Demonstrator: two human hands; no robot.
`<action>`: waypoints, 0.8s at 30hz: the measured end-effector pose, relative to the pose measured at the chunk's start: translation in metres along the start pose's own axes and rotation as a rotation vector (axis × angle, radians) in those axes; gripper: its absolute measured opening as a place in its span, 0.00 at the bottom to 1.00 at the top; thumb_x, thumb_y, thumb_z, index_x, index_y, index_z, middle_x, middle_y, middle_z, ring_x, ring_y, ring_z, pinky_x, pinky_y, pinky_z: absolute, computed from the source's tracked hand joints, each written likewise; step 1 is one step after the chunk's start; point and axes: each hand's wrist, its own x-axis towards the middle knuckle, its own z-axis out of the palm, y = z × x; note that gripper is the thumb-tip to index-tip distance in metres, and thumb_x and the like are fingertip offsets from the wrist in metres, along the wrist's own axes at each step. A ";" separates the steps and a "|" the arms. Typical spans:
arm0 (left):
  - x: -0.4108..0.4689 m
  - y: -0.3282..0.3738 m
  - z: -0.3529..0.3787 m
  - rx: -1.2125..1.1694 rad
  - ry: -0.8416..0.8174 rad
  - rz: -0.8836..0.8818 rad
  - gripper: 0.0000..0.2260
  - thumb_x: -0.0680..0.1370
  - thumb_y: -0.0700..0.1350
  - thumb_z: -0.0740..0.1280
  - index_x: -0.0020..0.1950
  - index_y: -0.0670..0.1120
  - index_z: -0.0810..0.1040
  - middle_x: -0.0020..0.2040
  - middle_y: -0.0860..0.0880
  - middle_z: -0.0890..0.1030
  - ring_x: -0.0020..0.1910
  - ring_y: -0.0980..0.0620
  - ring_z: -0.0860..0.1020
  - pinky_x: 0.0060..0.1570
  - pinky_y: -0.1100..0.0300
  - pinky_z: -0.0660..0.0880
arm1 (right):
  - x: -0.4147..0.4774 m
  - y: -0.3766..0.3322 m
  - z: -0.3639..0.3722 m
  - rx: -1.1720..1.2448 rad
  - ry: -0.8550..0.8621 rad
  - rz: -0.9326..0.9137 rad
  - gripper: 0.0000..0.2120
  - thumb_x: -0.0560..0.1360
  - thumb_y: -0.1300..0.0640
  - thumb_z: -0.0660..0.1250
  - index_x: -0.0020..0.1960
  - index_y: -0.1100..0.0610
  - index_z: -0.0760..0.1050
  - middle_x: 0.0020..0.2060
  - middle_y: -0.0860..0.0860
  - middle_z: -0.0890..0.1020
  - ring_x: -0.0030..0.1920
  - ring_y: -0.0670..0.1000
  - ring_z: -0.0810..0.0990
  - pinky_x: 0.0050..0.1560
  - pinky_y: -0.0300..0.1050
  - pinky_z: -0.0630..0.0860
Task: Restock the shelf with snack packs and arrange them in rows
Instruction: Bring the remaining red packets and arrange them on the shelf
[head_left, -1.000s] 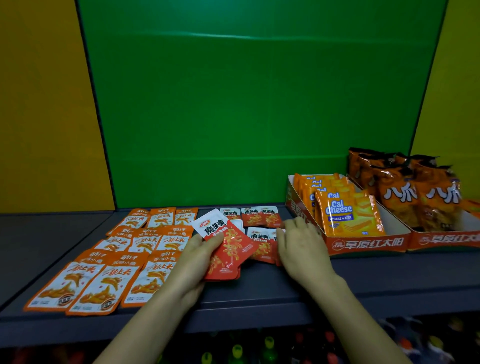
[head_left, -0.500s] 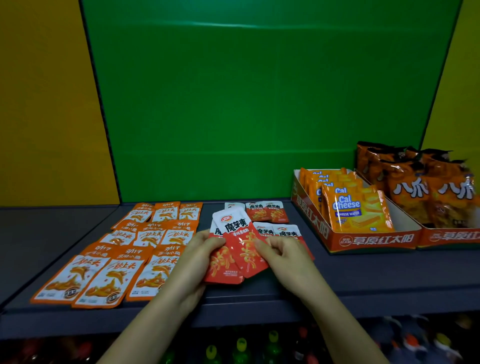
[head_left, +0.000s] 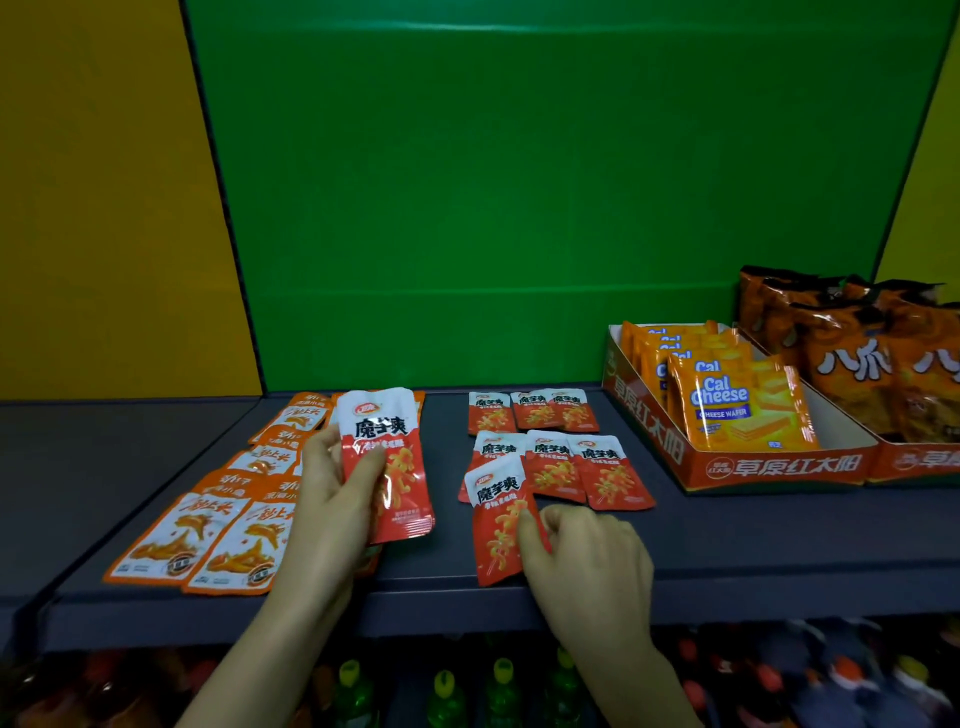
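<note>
**One pack split off the stack**

On the shelf (head_left: 727, 545), the laid red snack packs (head_left: 556, 452) form two rows of three. The left hand (head_left: 332, 488), fingers curled round the stack (head_left: 387, 462), has lifted it leftward over the orange packs (head_left: 218, 535). The right hand (head_left: 587, 551) now pinches a single pack (head_left: 496, 525) drawn from the stack. It rests at the shelf front, probably starting a third row.

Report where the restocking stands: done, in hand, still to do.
Done: orange packs lie in rows at left; two rows of three red packs are laid. In hand: right hand pinches the front pack, starting a third row; left hand grips the held pack. Left: straighten that tilted front pack, then fill its row.
</note>
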 end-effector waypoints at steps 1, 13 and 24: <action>-0.002 -0.001 0.000 -0.001 -0.011 -0.005 0.10 0.80 0.39 0.60 0.60 0.49 0.67 0.45 0.52 0.81 0.31 0.61 0.81 0.28 0.66 0.77 | 0.001 -0.002 0.000 -0.043 -0.014 -0.017 0.22 0.78 0.42 0.51 0.30 0.52 0.59 0.29 0.47 0.67 0.37 0.50 0.69 0.43 0.42 0.60; -0.013 -0.003 0.016 -0.041 -0.081 -0.094 0.13 0.78 0.42 0.63 0.62 0.49 0.66 0.46 0.52 0.81 0.33 0.57 0.83 0.30 0.64 0.77 | 0.010 -0.014 -0.016 -0.230 -0.162 -0.155 0.22 0.79 0.40 0.50 0.34 0.53 0.63 0.35 0.48 0.72 0.49 0.51 0.79 0.40 0.43 0.64; -0.034 -0.014 0.060 -0.121 -0.202 -0.114 0.21 0.72 0.34 0.69 0.62 0.44 0.68 0.53 0.43 0.82 0.46 0.50 0.83 0.36 0.64 0.80 | 0.012 0.009 -0.021 0.436 -0.123 -0.019 0.20 0.76 0.41 0.59 0.34 0.54 0.63 0.29 0.48 0.71 0.31 0.48 0.70 0.35 0.46 0.67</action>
